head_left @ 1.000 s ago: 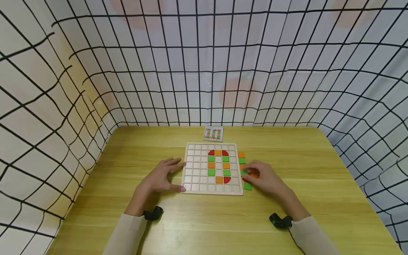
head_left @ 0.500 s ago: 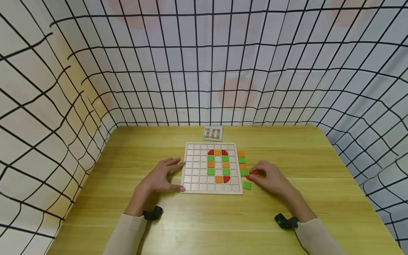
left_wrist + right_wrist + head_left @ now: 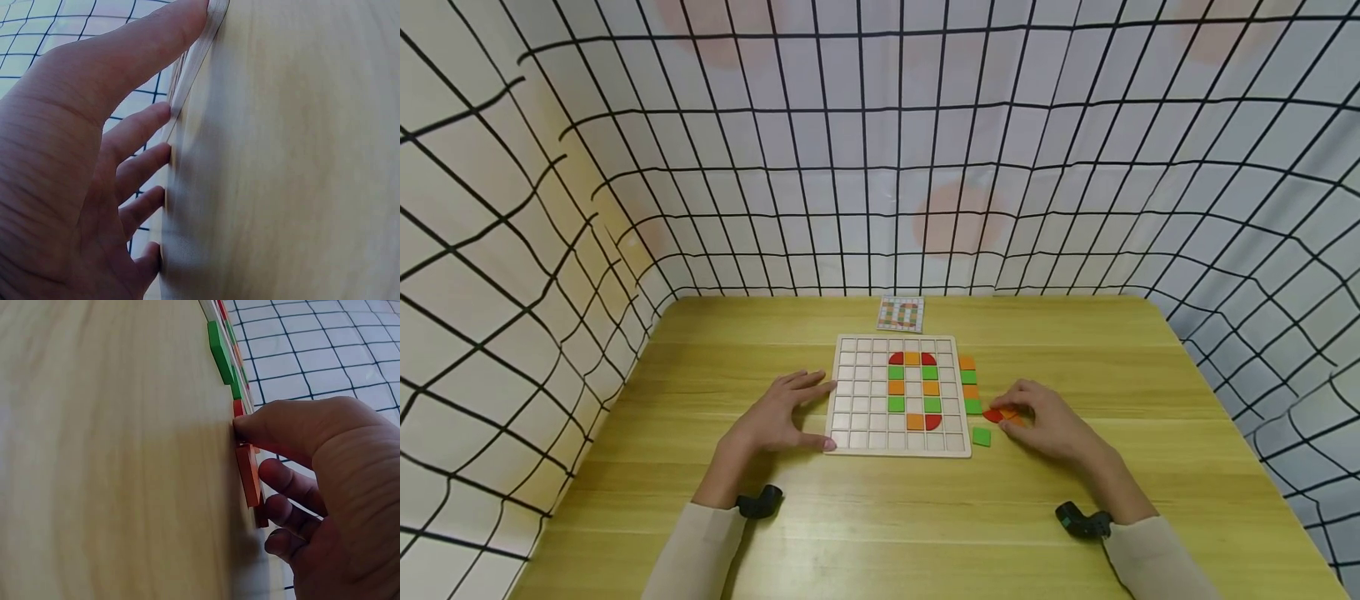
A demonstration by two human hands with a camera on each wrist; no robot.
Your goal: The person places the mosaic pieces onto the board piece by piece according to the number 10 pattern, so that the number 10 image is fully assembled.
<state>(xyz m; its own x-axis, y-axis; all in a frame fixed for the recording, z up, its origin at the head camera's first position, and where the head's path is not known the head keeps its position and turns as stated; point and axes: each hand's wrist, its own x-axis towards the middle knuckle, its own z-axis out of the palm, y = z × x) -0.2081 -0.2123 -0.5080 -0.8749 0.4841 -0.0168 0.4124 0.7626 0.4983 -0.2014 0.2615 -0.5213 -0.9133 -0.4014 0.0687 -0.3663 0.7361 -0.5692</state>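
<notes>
A pale wooden grid board (image 3: pixel 852 400) lies on the table, bearing red, orange and green tiles in a ring-like pattern. My left hand (image 3: pixel 771 421) spreads its fingers along the board's left side, thumb at the near-left corner and fingertips touching the edge. Right of the board, my right hand (image 3: pixel 1051 423) pinches a red curved-sided tile (image 3: pixel 991 416) flat on the table, between thumb and forefinger. Orange tiles (image 3: pixel 249 475) lie under that hand, partly hidden by its fingers. A loose green tile (image 3: pixel 981 437) lies left of the right thumb.
A column of orange and green tiles (image 3: pixel 969 377) runs along the board's right edge. A small printed pattern card (image 3: pixel 901 314) lies behind the board. Black-and-white netted walls (image 3: pixel 895 208) enclose the wooden table (image 3: pixel 880 517) at the back and sides.
My right hand has slid right, away from the board, and the red tile has shifted right with it. The green tiles are now more exposed. The left hand stays on the board.
</notes>
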